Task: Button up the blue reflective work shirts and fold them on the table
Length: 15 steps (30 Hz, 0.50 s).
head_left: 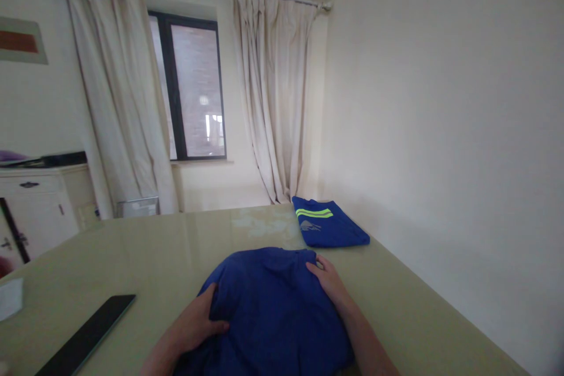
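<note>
A rumpled blue garment (273,311) lies in front of me at the near edge of the table. Its kind is not clear from the visible folds. My left hand (198,318) grips its left side, the thumb on top and the other fingers partly hidden by the cloth. At the upper right corner, my right hand (326,279) pinches the fabric between thumb and fingers. Beyond it lies a neatly folded blue garment (335,229) with a yellow-green and grey stripe and a grey printed mark, touched by neither hand.
A long dark flat object (88,335) lies on the pale green glossy table (167,258) at left, near a white piece (11,298) at the edge. A white wall (440,129) runs along the right. Behind are curtains (282,88), a window (198,88) and a white cabinet (39,202).
</note>
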Each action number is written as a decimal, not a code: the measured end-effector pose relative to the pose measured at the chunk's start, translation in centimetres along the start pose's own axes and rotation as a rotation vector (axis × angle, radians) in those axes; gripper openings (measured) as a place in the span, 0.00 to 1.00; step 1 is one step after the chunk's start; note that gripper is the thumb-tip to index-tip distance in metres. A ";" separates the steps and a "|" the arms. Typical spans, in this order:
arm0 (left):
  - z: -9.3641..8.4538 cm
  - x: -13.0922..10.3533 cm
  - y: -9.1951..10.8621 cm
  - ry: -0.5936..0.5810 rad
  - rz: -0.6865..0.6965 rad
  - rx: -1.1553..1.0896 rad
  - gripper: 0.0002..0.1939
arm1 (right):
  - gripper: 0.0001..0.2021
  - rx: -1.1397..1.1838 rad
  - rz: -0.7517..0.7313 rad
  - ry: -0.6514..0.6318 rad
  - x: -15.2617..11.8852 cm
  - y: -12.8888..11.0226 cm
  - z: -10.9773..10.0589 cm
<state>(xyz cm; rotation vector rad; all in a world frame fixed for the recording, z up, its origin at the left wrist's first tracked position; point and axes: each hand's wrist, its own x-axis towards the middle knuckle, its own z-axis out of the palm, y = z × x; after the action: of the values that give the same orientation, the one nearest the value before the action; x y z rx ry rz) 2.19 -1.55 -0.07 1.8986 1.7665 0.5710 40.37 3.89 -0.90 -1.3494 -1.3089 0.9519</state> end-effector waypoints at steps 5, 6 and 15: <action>-0.2 3.9 0.8 0.373 -0.005 0.134 0.25 | 0.09 -0.208 -0.177 0.155 3.7 -4.6 0.8; -1.1 4.7 1.7 0.470 0.028 0.098 0.24 | 0.09 -0.210 -0.239 0.169 4.8 -6.5 0.7; -7.8 0.4 5.1 0.644 0.188 -1.032 0.24 | 0.14 -0.050 -0.622 0.180 2.6 -17.1 -5.5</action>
<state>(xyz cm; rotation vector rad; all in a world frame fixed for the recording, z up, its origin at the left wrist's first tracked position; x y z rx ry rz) 1.65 -0.92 9.23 1.1679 1.1510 1.8775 42.34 4.55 17.14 -0.9402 -1.4876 0.3642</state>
